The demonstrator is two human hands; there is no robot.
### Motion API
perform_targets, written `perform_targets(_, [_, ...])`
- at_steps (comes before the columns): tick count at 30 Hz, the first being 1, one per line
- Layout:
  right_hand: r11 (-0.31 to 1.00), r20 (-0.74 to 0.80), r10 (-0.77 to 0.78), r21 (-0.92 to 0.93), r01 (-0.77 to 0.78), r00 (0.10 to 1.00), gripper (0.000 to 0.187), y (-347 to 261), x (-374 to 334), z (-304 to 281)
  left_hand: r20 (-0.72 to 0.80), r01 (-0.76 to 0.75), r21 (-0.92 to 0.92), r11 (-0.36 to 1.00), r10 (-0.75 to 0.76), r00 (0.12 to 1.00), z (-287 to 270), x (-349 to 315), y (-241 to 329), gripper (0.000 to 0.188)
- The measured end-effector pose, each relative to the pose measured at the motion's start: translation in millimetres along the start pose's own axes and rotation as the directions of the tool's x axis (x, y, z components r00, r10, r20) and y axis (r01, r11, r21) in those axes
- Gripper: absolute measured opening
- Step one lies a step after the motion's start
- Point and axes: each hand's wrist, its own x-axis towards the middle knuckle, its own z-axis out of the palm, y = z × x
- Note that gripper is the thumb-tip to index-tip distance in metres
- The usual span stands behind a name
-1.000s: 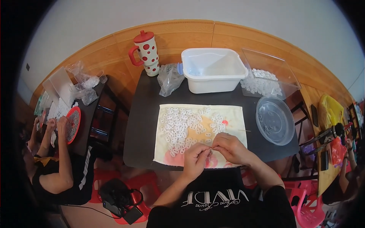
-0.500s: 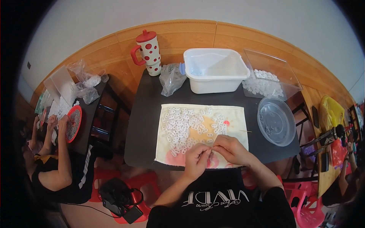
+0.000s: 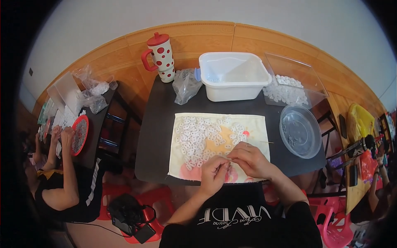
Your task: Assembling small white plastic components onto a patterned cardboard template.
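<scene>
My left hand and my right hand meet over the near part of a pale yellow cloth with orange and pink patches. Both have their fingers closed in a pinch, fingertips nearly touching. A tiny pale piece seems to show between them, too small to make out. Beyond and left of my hands, many small white oval pieces with two holes lie spread across the cloth. To the right stands a round clear plastic tub with small grey metal-looking bits inside.
At the back of the dark table stand a spotted tumbler, a plastic bag, a white basin and a clear box with white pieces. A thin stick lies by the cloth. A co-worker sits at left.
My right hand has shifted slightly up and away from me, its fingers lifting a little. My left hand stays nearly in place. The things on the table have not moved.
</scene>
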Motion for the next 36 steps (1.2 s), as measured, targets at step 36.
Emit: perform_targets(36, [0.988, -0.048, -0.068, -0.139, 0.061, 0.997, 0.028, 5, -5, 22, 0.019, 0.007, -0.008, 1.0, -0.007, 1.0, -3, -3, -4, 0.005])
